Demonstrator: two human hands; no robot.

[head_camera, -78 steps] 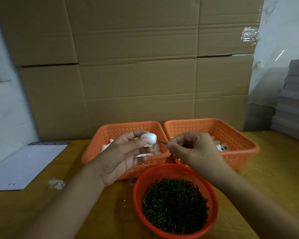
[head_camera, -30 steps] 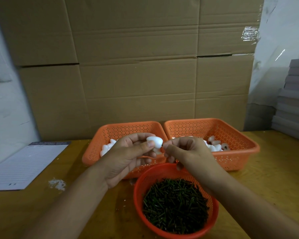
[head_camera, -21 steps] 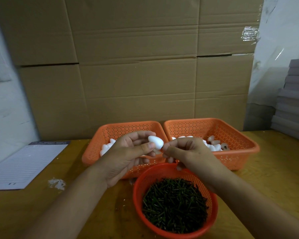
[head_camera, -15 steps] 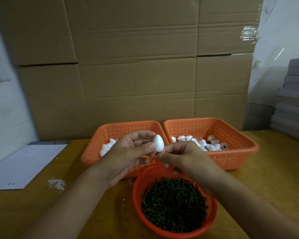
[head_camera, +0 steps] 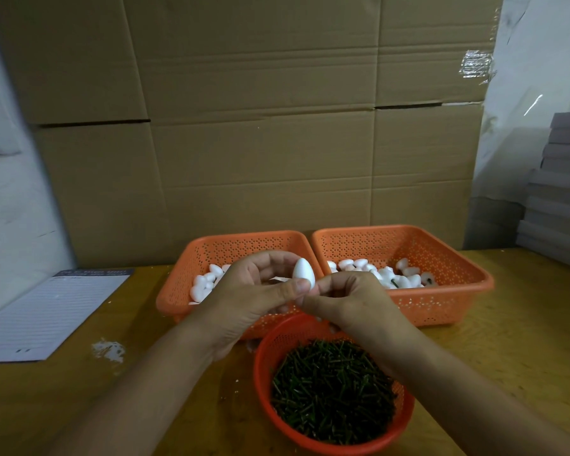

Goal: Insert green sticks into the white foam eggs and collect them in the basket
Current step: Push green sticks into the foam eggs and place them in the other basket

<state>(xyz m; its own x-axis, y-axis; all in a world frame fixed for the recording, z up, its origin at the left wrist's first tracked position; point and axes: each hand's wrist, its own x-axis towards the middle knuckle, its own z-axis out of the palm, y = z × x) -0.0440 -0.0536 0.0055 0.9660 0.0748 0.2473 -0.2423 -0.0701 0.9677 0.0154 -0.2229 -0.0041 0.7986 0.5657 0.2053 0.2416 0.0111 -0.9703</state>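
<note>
An egg (head_camera: 303, 274) is pinched upright between the thumb and fingers of the left hand (head_camera: 254, 297), above the gap between the two baskets. The right hand (head_camera: 349, 301) is closed just beneath it, fingertips touching the egg's lower end; a stick is presumably held there, but it is hidden. For a clean insertion, the stick should be kept along the egg's long axis and pushed straight, with the egg braced lightly so the foam is not dented. The finished egg is probably meant for the right basket (head_camera: 474, 284), where one stick shows among the eggs. Loose sticks (head_camera: 333, 390) are heaped in the round bowl (head_camera: 260, 363) nearest the person.
</note>
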